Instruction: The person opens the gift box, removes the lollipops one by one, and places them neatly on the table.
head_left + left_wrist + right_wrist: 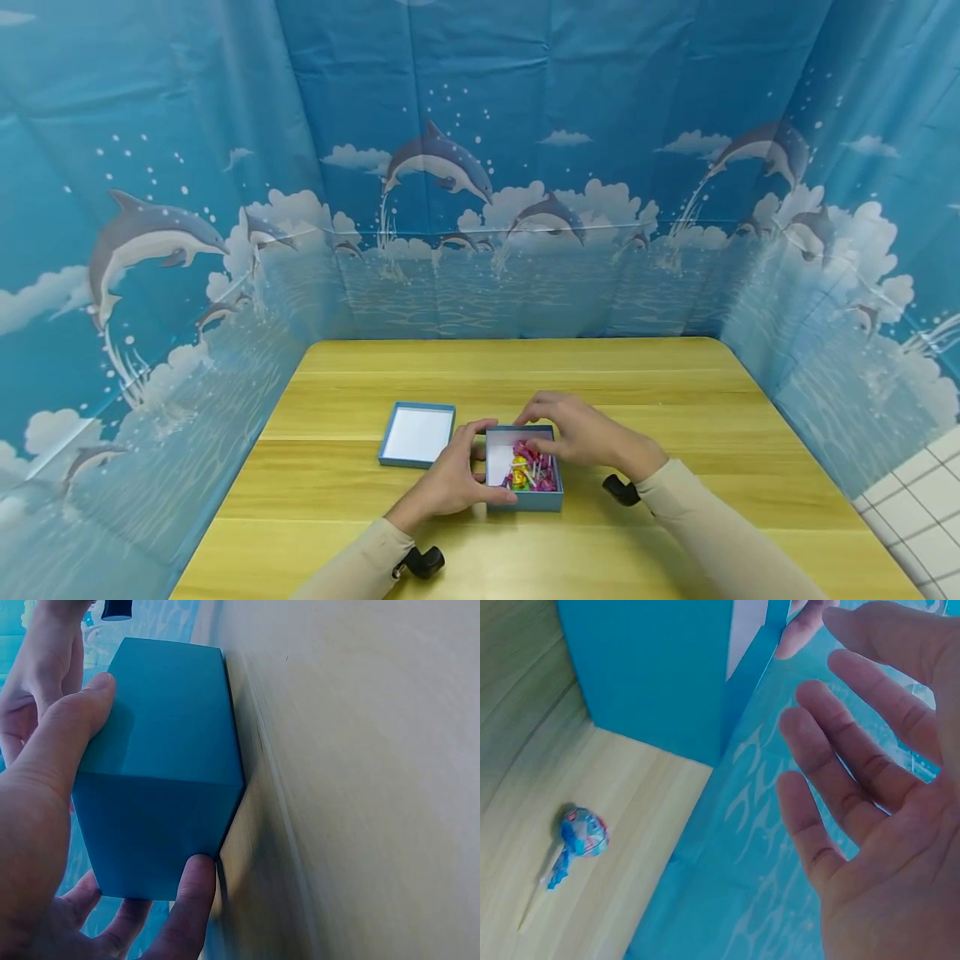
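A blue open box (pixel 525 501) with a white inside stands on the table, wrapped lollipops (pixel 525 471) heaped toward its front and right. My left hand (pixel 447 482) grips the box from the left, thumb on the front wall and fingers spread along the side. The left wrist view shows that thumb and the fingertips on the blue walls (pixel 150 832). Over the box's right rim hovers my right hand (pixel 581 429), its fingers loosely bent and holding nothing in the right wrist view. One blue-wrapped lollipop (pixel 583 832) lies on the table beside the box.
The shallow box lid (pixel 417 433) lies inside up, left of the box. Underneath is a yellow wood-grain table (pixel 337 500). A blue dolphin-print curtain (pixel 480 283) hangs around its back and sides.
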`<state>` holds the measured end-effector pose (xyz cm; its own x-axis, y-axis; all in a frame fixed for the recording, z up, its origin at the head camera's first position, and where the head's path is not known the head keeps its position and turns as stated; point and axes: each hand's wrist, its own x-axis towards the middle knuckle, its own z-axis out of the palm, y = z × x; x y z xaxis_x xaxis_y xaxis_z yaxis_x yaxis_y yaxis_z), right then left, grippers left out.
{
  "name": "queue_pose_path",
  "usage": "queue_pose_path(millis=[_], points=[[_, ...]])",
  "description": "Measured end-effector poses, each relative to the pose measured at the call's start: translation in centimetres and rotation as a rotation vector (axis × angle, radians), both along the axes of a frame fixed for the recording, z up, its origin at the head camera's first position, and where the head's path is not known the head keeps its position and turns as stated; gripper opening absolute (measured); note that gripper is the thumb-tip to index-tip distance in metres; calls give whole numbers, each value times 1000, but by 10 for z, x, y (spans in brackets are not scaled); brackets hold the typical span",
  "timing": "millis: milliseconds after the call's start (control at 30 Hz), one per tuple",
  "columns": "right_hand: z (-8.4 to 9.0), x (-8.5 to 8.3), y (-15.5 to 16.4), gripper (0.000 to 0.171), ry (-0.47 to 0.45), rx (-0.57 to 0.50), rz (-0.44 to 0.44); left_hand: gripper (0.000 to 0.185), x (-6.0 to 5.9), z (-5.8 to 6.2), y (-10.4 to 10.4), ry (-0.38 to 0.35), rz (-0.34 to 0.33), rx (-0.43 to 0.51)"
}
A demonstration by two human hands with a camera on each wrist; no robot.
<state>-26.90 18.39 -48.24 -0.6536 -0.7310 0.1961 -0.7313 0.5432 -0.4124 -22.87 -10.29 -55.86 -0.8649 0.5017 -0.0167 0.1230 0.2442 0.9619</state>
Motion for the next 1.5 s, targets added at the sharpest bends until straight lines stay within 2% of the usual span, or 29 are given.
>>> queue_pose_path(millis=[400, 867, 1100, 1233, 1500], points=[[7, 0, -17, 27, -103, 106, 120, 117, 0, 0, -1, 7, -7, -13], [-1, -6, -33, 31, -223, 177, 204, 117, -1, 2, -4, 32, -5, -29], [-4, -8, -36, 32, -267, 202, 216, 117, -1, 4, -3, 22, -3, -19], [-4, -9, -38, 31, -256, 226, 215, 117, -1, 5, -1, 13, -4, -7], [-3, -8, -41, 33, -274, 259, 204, 115, 2, 0, -1, 2, -5, 5]])
